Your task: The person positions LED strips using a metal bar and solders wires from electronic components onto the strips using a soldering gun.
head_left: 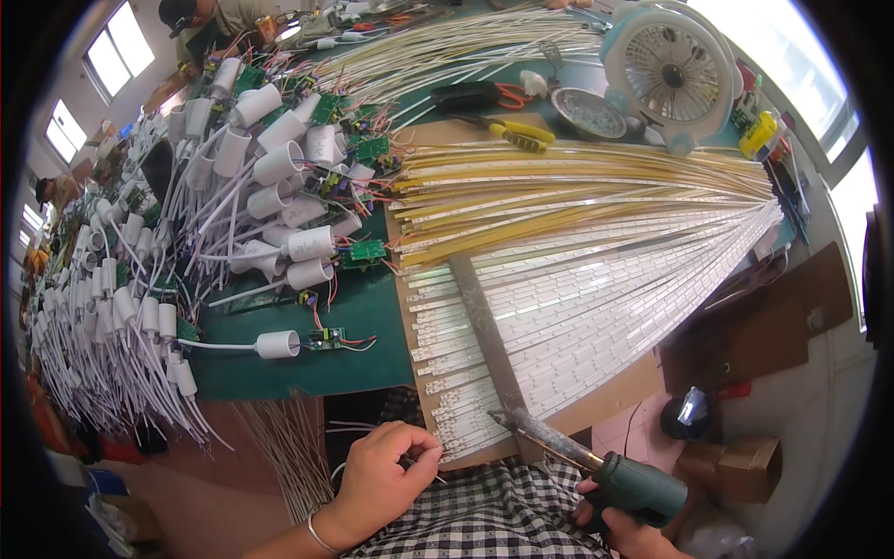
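Grips a green soldering gun [643, 486] in the right hand [622, 533], with the fingers curled round its handle, at the lower right. Aims its metal nose up and to the left, at the lower end of a dark flat bar [482, 321]; cannot tell whether touching the bar or just above it. Closes the left hand [384, 475] on a thin wire [440, 479], with thumb and forefinger meeting at the tips and a short end poking out below. Holds this hand just beside the near left corner of the white strips [577, 317]. Wears a pale bracelet [321, 531] on the left wrist and has checked cloth [438, 517] over the lap.

Sees the white strips fanned out on a brown board [610, 396], bunched together at the right, with the bar lying across them near their left ends. Sees yellowish strips [521, 219] just beyond. To the left, on a green table [279, 377], shows one white cup [277, 345] wired to a small circuit board [326, 338], near a big heap of similar cups. Farther back, shows yellow-handled pliers [517, 133], a metal bowl [589, 112] and a fan [672, 74].
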The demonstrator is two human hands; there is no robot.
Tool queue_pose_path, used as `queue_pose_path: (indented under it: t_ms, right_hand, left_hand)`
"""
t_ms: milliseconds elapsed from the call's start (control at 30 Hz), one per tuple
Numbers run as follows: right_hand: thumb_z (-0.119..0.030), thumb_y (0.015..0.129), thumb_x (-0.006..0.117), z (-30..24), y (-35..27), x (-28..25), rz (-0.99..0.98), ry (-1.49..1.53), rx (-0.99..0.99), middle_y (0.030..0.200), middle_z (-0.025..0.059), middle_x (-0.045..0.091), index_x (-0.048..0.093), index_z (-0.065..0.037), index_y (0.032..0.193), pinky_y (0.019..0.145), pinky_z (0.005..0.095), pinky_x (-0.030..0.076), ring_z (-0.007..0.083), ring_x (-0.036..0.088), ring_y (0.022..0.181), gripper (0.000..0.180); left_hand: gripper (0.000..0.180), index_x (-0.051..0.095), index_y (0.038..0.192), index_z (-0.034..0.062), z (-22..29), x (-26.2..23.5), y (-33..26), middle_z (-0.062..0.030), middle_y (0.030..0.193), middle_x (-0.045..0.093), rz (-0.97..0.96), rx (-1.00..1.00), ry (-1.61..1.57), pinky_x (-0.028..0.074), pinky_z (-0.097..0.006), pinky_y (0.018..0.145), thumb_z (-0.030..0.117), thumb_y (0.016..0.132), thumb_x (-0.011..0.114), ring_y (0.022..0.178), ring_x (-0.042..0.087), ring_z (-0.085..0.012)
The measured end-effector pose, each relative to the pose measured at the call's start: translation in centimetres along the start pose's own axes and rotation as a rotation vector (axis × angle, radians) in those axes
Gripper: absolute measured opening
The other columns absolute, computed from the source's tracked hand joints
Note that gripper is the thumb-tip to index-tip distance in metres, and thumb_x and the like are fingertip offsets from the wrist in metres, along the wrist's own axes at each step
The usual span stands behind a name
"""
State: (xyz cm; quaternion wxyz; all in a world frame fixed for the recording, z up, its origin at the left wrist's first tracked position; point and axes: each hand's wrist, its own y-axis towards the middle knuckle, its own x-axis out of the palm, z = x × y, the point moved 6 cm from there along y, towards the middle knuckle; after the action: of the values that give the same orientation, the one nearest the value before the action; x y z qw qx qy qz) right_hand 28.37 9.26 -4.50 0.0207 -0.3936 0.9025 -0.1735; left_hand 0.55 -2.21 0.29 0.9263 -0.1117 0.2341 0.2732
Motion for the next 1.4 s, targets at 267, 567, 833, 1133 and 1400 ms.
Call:
queue_pose_path:
  t_ms: [267,567,833,1133,1400]
  right_hand:
    - [-0.008,0.081,0.066,-1.5,0.0,0.7,0.014,0.046,0.154,0.101,0.0092,0.057,0.05,-0.001,0.116,0.077,0.0295,0.046,0.0182,0.057,0.085,0.039]
    - [-0.004,0.081,0.066,-2.1,0.0,1.0,0.0,0.041,0.225,0.097,0.0095,0.055,0.052,-0.002,0.111,0.081,0.0311,0.044,0.0198,0.055,0.09,0.034]
    - [-0.014,0.082,0.067,-4.0,0.1,1.2,-0.122,-0.26,-0.264,0.102,0.0089,0.057,0.05,0.0,0.116,0.076,0.0314,0.046,0.0206,0.057,0.084,0.04]
    - [-0.01,0.077,0.07,-6.3,0.8,2.8,-0.021,-0.591,-0.296,0.099,0.0133,0.056,0.058,-0.001,0.103,0.079,0.0352,0.044,0.0268,0.055,0.088,0.031]
    - [-0.009,0.077,0.069,-6.4,1.4,3.1,-0.09,-0.551,-0.231,0.1,0.0138,0.057,0.058,-0.001,0.104,0.078,0.0359,0.044,0.0272,0.056,0.088,0.03]
  left_hand:
    - [0.008,0.064,0.082,0.0031,0.7,-0.8,0.1,-0.008,0.079,0.066,-0.05,0.069,0.095,0.047,-0.031,0.069,0.006,0.075,0.067,0.073,0.059,-0.022]
    - [0.01,0.062,0.081,0.0031,0.2,0.0,0.1,-0.007,0.096,0.049,-0.004,0.05,0.058,0.044,-0.027,0.069,0.006,0.074,0.068,0.085,0.051,-0.0185]
    - [0.012,0.057,0.074,0.0025,-0.3,0.6,0.4,-0.0102,0.092,0.049,0.012,0.012,0.009,0.042,-0.034,0.079,0.003,0.068,0.067,0.09,0.05,-0.0265]
    - [0.012,0.054,0.074,0.0013,-0.5,1.1,0.8,-0.0094,0.087,0.049,-0.028,0.0,-0.04,0.044,-0.029,0.066,0.003,0.069,0.065,0.078,0.052,-0.0213]
    - [0.013,0.053,0.073,0.0007,-0.2,1.0,1.0,-0.01,0.074,0.053,-0.032,-0.009,-0.012,0.046,-0.033,0.059,0.005,0.069,0.065,0.065,0.055,-0.0231]
